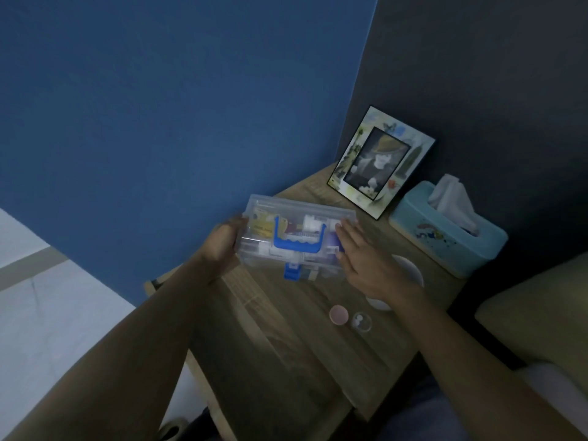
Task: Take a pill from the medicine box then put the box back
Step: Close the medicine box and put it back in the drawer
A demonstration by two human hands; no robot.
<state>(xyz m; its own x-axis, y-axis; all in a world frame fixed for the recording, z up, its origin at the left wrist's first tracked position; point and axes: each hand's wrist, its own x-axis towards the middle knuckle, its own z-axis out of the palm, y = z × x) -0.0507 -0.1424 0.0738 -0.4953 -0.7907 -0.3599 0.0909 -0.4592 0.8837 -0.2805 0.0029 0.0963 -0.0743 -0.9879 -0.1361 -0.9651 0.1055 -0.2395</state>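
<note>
The medicine box (296, 237) is clear plastic with a blue handle and a blue latch, its lid closed, packed with small medicine packets. It is at the far left part of the wooden bedside table (286, 338). My left hand (222, 246) grips its left end. My right hand (362, 259) lies on its right end with fingers spread flat. Nearer to me on the table stands a small clear cup (362, 321) with white pills in it, beside a pink round cap (338, 315).
A picture frame (380, 162) leans at the table's back corner. A teal tissue box (448, 230) stands at the right. A white round dish (410, 272) is partly hidden under my right wrist. Blue wall is left, a bed is right.
</note>
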